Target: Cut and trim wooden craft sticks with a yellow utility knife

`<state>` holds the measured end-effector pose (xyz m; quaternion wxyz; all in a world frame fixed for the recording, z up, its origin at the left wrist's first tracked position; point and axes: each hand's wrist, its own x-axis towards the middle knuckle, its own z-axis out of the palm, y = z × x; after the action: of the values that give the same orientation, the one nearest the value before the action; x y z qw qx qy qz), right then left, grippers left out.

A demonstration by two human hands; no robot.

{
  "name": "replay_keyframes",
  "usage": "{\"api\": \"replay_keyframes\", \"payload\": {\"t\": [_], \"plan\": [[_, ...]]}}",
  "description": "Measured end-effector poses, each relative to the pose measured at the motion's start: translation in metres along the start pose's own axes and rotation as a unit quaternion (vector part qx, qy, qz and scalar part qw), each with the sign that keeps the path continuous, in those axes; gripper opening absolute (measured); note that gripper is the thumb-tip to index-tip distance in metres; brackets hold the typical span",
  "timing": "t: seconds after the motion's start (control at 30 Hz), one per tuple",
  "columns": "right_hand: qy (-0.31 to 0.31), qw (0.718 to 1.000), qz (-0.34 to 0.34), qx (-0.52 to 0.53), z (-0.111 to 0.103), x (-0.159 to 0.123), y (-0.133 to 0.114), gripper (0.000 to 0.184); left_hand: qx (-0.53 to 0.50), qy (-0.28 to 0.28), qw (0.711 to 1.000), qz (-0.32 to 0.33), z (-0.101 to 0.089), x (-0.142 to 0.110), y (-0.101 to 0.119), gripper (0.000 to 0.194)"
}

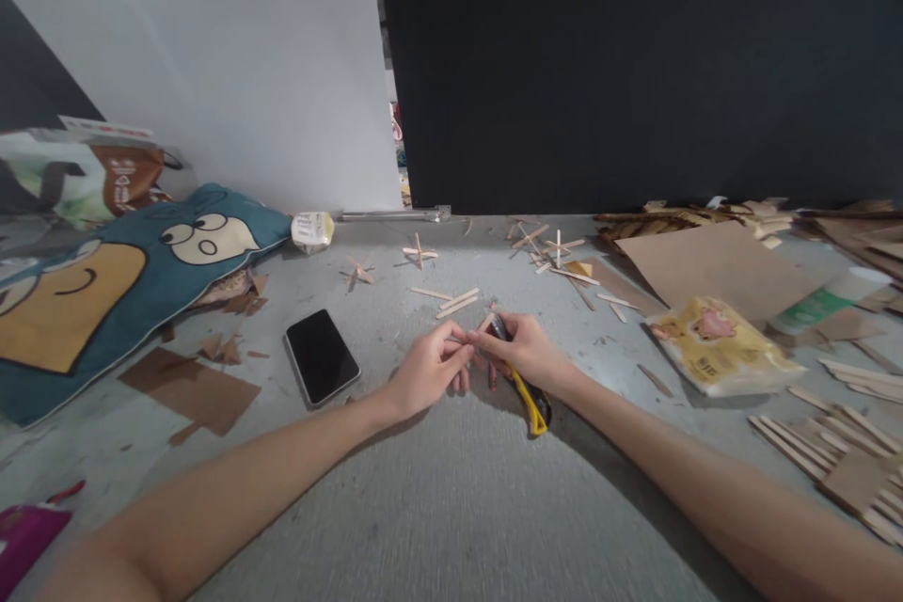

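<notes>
My left hand (434,365) is closed in a pinch, its fingertips meeting those of my right hand (526,353) low over the table. Between the fingertips a short pale wooden craft stick (486,322) shows, mostly covered by the fingers. A yellow and black utility knife (526,400) passes beneath my right palm; whether it is gripped or lies on the table I cannot tell. Just beyond my hands, loose craft sticks (457,304) lie flat. Farther back stand small crossed-stick pieces, one (419,252) near the middle and another (359,273) to its left.
A phone (323,357) lies left of my hands, near brown cardboard scraps (190,388) and a blue cushion (212,249). To the right are a yellow packet (720,345), a cardboard sheet (712,268), a green-and-white cup (825,301) and piled sticks (794,447). A dark panel (635,66) rises behind.
</notes>
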<state>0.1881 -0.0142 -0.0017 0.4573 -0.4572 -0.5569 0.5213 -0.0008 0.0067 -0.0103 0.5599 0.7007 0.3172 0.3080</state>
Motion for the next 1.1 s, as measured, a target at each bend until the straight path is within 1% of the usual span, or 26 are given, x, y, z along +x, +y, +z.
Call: {"api": "replay_keyframes", "payload": {"t": [0.1, 0.23, 0.5, 0.67, 0.87, 0.93, 1.1], "plan": [[-0.022, 1.000, -0.013, 0.003, -0.0014, -0.0004, -0.0003, 0.053, -0.013, 0.009, 1.000, -0.001, -0.0002, -0.0003, 0.0007, 0.045], [-0.045, 0.999, -0.013, 0.015, -0.0010, -0.0024, -0.0027, 0.047, -0.043, 0.019, 0.999, -0.009, -0.0020, 0.0010, 0.0018, 0.048], [-0.024, 0.999, -0.013, 0.016, -0.0004, -0.0041, -0.0038, 0.047, -0.077, 0.005, 0.997, -0.010, -0.0015, 0.0026, 0.0022, 0.054], [-0.017, 0.999, -0.026, -0.012, -0.0016, -0.0035, -0.0023, 0.049, -0.072, -0.008, 0.997, -0.015, -0.0002, 0.0031, -0.0003, 0.052], [-0.027, 0.999, -0.022, -0.012, -0.0032, -0.0025, -0.0001, 0.050, -0.071, -0.005, 0.997, -0.018, 0.0003, 0.0032, 0.0006, 0.051], [-0.029, 0.999, -0.019, -0.002, -0.0031, -0.0031, -0.0007, 0.048, -0.069, -0.003, 0.997, -0.016, 0.0004, 0.0035, 0.0021, 0.053], [-0.055, 0.998, -0.023, 0.034, -0.0018, -0.0059, -0.0035, 0.042, -0.069, 0.000, 0.998, -0.008, 0.0003, 0.0048, 0.0033, 0.057]]}}
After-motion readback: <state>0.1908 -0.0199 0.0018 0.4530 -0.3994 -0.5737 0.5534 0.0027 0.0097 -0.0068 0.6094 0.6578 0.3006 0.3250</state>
